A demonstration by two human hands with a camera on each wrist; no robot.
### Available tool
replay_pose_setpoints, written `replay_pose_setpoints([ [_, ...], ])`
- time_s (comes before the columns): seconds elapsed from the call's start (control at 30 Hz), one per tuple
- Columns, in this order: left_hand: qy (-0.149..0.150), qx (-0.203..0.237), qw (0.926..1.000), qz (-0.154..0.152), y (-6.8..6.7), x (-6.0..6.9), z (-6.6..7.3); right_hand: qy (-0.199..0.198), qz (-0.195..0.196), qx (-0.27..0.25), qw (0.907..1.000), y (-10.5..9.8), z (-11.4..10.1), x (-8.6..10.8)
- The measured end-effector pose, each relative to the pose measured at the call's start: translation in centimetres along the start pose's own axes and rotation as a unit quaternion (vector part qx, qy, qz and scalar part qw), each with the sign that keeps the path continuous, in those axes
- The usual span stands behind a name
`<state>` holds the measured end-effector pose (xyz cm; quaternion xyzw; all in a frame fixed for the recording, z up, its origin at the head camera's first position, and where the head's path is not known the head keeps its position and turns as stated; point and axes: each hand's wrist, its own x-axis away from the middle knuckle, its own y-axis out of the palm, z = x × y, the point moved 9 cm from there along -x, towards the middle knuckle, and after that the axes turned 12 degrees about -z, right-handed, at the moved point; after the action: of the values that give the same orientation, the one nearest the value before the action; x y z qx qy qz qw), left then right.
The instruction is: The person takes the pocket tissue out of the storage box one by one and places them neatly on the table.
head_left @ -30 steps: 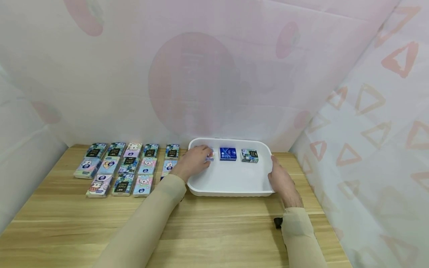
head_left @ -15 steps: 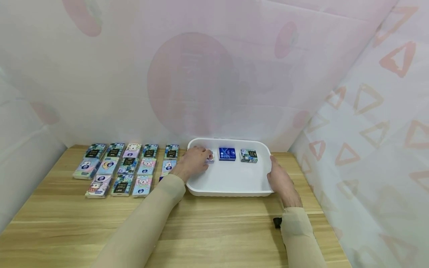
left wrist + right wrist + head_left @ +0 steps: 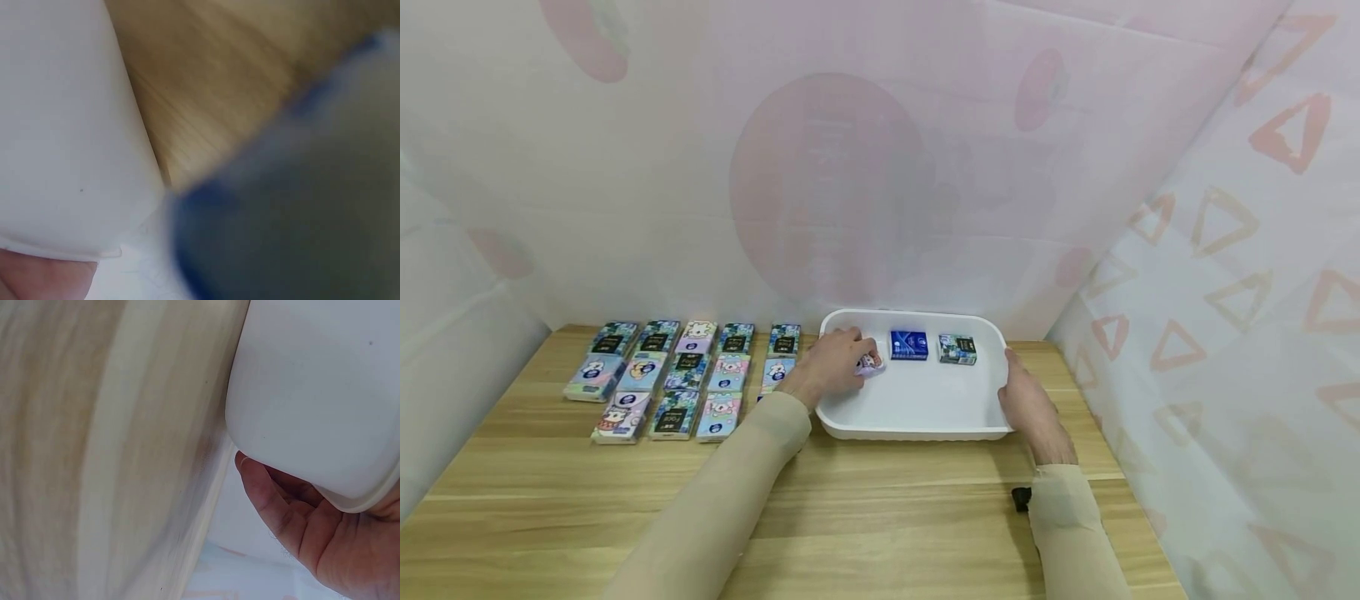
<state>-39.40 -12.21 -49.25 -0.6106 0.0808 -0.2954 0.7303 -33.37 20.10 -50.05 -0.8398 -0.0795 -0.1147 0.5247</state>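
My left hand (image 3: 833, 365) reaches over the left rim of a white plastic tray (image 3: 925, 404). Between its fingers it holds a small pocket tissue pack (image 3: 871, 362) with a cartoon print, partly covered by the fingers. Beside that pack in the tray lie a dark blue tissue pack (image 3: 909, 345) and a green floral one (image 3: 957, 349). At the tray's right end, my right hand (image 3: 1028, 400) grips the rim. In the right wrist view, its curled fingers (image 3: 272, 503) reach under the lip against the outer wall. Only a bit of the left hand (image 3: 47, 278) shows in the left wrist view.
Left of the tray, several tissue packs (image 3: 674, 414) lie in rows on the wooden table (image 3: 880, 517). A small black object (image 3: 1022, 499) sits by the right forearm. Fabric walls (image 3: 865, 208) stand behind and at the sides. A blurred blue-grey shape (image 3: 300, 200) fills part of the left wrist view.
My left hand's fingers have shifted the cartoon tissue pack slightly toward me within the tray, and more of its print shows. The right hand stays on the rim.
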Motion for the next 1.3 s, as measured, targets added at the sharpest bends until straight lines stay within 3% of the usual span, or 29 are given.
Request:
replay_pose_setpoints([
  [0.23,0.008,0.037,0.9993,0.002,-0.4,-0.3,-0.3,-0.007,0.006,0.008,0.9999,-0.1,-0.2,0.2],
  [0.4,0.038,0.069,0.9965,0.026,-1.6,0.5,0.1,-0.006,0.007,0.007,0.9999,-0.2,-0.3,0.3],
  [0.6,0.058,0.098,0.9914,0.065,-3.4,1.9,0.3,-0.005,0.005,0.009,0.9999,-0.1,-0.1,0.1],
  [1.0,0.056,0.079,0.9878,0.122,-6.4,5.6,0.4,-0.013,0.006,0.009,0.9999,-0.1,-0.1,0.2],
  [1.3,0.045,0.06,0.9831,0.167,-8.0,9.0,-0.7,-0.019,0.009,0.008,0.9997,-0.3,-0.5,0.4],
])
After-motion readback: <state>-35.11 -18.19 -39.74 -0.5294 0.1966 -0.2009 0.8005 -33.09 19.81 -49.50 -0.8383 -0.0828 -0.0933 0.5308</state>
